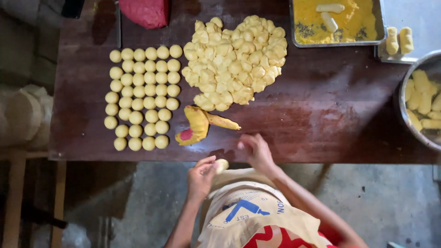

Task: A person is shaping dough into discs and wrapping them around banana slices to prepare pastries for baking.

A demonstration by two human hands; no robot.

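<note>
My left hand [201, 177] is shut on a small pale yellow dough piece [222, 164] just off the near edge of the dark wooden table [321, 119]. My right hand [255, 149] hovers over that edge with its fingers curled and blurred; nothing shows in it. A crumpled yellow wrapper with a red spot [197, 126] lies just beyond both hands. Neat rows of round dough balls [142, 96] cover the table's left part. A big heap of rough dough pieces [235, 62] sits at the far middle.
A metal tray of yellow crumbs [337, 42] with two pale rolls stands at the far right. Two coated rolls [398, 40] lie beside it. A metal bowl [404, 120] of rolls sits at the right edge. A red bundle [144, 11] lies at the far edge.
</note>
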